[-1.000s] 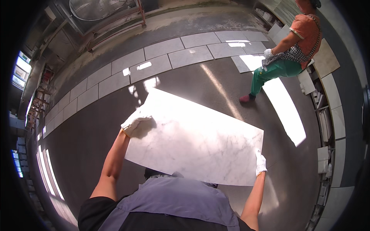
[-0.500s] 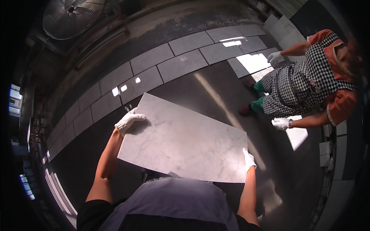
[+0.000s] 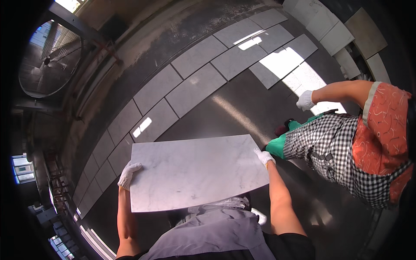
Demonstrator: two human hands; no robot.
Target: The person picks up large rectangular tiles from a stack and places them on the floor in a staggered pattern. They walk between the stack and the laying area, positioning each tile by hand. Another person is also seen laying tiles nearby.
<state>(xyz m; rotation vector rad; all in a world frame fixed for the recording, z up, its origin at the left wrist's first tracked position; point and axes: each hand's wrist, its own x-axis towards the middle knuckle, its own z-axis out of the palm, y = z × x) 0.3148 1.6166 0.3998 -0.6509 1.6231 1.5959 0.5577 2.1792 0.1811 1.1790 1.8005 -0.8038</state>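
Observation:
A large white marble slab (image 3: 195,173) with faint grey veins lies across the front of me, held up between both hands at waist height. My left hand (image 3: 128,174), in a white knit glove, grips its left edge, the thumb resting on the top face. On the opposite edge, near the far right corner, my right hand (image 3: 264,157) closes in a matching glove. The fingers under the slab are hidden. Beneath its near edge shows my grey apron (image 3: 208,234).
Similar slabs (image 3: 195,89) lie in two rows on the dark floor (image 3: 234,108), curving along the wall. A co-worker in a checkered apron (image 3: 325,151) stands close on the right. More slabs lean (image 3: 338,39) at the far right. A large round fan (image 3: 50,60) stands far left.
The slab has turned so its far edge runs nearly level, and both hands have shifted left with it. The co-worker has moved nearer and turned. My view has swung.

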